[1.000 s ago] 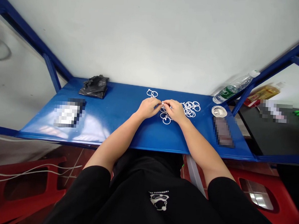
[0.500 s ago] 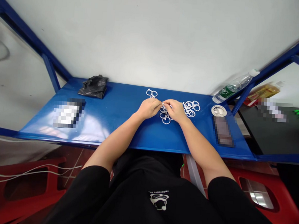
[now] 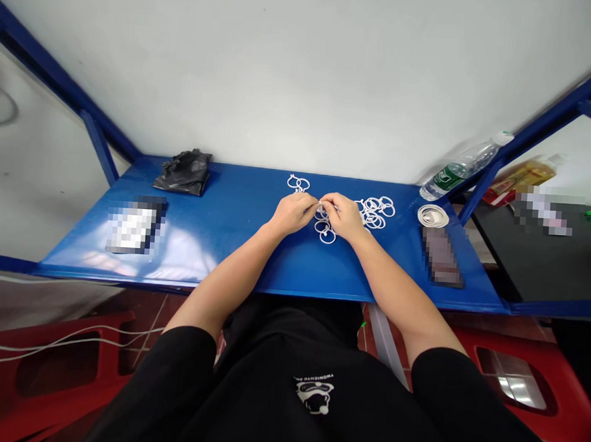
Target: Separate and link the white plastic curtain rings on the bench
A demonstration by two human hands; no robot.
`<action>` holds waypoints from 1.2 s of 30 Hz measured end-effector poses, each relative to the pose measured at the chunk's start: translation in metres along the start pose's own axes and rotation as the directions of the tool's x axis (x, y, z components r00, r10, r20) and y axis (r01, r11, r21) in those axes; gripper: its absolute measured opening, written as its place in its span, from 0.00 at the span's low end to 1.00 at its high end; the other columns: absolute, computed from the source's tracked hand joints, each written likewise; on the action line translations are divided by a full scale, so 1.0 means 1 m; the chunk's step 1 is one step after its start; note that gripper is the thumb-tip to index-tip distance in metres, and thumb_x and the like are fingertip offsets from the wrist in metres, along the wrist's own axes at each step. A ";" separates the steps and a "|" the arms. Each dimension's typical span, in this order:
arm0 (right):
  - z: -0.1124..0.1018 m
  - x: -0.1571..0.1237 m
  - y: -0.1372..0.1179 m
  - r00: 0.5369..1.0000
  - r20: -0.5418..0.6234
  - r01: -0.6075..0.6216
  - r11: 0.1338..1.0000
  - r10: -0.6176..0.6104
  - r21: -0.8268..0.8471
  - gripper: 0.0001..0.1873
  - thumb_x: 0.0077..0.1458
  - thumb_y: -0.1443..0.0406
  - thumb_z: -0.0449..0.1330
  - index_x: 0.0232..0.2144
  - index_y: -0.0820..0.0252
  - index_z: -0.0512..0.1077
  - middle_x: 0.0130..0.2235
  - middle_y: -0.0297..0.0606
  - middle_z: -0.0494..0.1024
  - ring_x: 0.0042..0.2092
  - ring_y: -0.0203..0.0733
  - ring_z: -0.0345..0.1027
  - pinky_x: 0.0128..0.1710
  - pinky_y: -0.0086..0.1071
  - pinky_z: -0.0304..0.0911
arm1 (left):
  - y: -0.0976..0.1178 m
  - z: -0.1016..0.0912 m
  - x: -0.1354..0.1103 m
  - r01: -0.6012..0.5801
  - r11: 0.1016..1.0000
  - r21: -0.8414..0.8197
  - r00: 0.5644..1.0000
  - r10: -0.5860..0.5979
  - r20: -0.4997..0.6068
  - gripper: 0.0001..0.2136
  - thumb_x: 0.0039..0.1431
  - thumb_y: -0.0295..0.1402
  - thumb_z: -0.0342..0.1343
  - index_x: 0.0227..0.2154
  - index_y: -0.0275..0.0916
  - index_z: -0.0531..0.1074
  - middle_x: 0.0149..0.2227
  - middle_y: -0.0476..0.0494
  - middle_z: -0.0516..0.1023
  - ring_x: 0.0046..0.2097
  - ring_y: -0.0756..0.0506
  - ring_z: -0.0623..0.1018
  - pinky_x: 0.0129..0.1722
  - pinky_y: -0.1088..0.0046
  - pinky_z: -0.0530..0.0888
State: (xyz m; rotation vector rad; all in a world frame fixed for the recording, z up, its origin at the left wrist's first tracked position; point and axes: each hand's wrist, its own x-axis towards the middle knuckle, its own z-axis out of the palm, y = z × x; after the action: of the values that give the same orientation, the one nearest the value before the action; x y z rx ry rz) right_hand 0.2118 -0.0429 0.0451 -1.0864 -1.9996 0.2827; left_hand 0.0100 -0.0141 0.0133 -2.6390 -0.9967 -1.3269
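Note:
My left hand (image 3: pixel 294 213) and my right hand (image 3: pixel 344 217) meet over the middle of the blue table (image 3: pixel 224 243), fingertips almost touching. Both are closed in a pinch on a small white plastic ring (image 3: pixel 320 203), most of it hidden by the fingers. Under and beside my right hand lies a loose pile of white rings (image 3: pixel 373 220), each with a small clasp-like knob. A couple of these rings (image 3: pixel 327 242) show just below the fingertips. Behind my left hand rest a few linked-looking rings (image 3: pixel 304 180).
A black plastic bag (image 3: pixel 185 172) and a blurred-out flat object (image 3: pixel 135 226) lie on the left. To the right are a leaning water bottle (image 3: pixel 451 178), a coiled white strap (image 3: pixel 432 217) and a blurred dark object (image 3: pixel 442 256). Blue posts frame the table; red stools stand below.
Both hands stay together at the same spot, with only slight finger movement. The view has shifted a little; the rings on the table look unmoved.

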 end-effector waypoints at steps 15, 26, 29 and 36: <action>0.005 0.001 0.007 1.000 -0.010 0.017 0.998 -0.018 -0.053 0.13 0.70 0.59 0.57 0.42 0.51 0.82 0.44 0.37 0.87 0.47 0.50 0.80 0.54 0.46 0.72 | 0.000 0.005 -0.001 0.036 0.999 -0.010 0.999 -0.036 -0.038 0.14 0.76 0.39 0.51 0.43 0.40 0.81 0.38 0.39 0.85 0.41 0.43 0.83 0.43 0.66 0.76; 0.002 0.003 0.015 0.997 -0.043 0.048 0.982 -0.057 -0.182 0.14 0.71 0.59 0.56 0.44 0.52 0.82 0.44 0.39 0.87 0.46 0.49 0.80 0.63 0.52 0.63 | -0.023 -0.007 0.002 0.306 0.949 0.073 0.950 -0.310 0.049 0.09 0.69 0.41 0.62 0.42 0.42 0.82 0.47 0.39 0.83 0.50 0.38 0.79 0.53 0.56 0.72; -0.004 0.005 0.017 0.999 -0.043 0.002 0.971 -0.012 -0.237 0.14 0.69 0.60 0.58 0.39 0.53 0.83 0.41 0.40 0.87 0.46 0.50 0.78 0.58 0.50 0.65 | -0.028 -0.010 -0.002 0.447 0.881 0.156 0.883 -0.462 0.078 0.10 0.64 0.42 0.67 0.42 0.44 0.82 0.51 0.38 0.80 0.54 0.35 0.76 0.57 0.54 0.71; -0.004 0.006 0.023 1.000 -0.009 -0.005 0.961 0.003 -0.277 0.13 0.67 0.61 0.59 0.33 0.52 0.83 0.37 0.38 0.86 0.43 0.50 0.75 0.54 0.48 0.64 | -0.042 0.008 -0.017 0.452 0.883 0.128 0.884 -0.462 0.063 0.12 0.57 0.45 0.72 0.32 0.43 0.80 0.48 0.37 0.81 0.56 0.31 0.73 0.58 0.46 0.68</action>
State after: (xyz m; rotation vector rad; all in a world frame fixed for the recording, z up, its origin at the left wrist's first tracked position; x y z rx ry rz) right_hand 0.2268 -0.0251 0.0387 -1.2617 -2.0717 -0.0019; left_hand -0.0145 0.0128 -0.0145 -2.4906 -1.7396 -1.1709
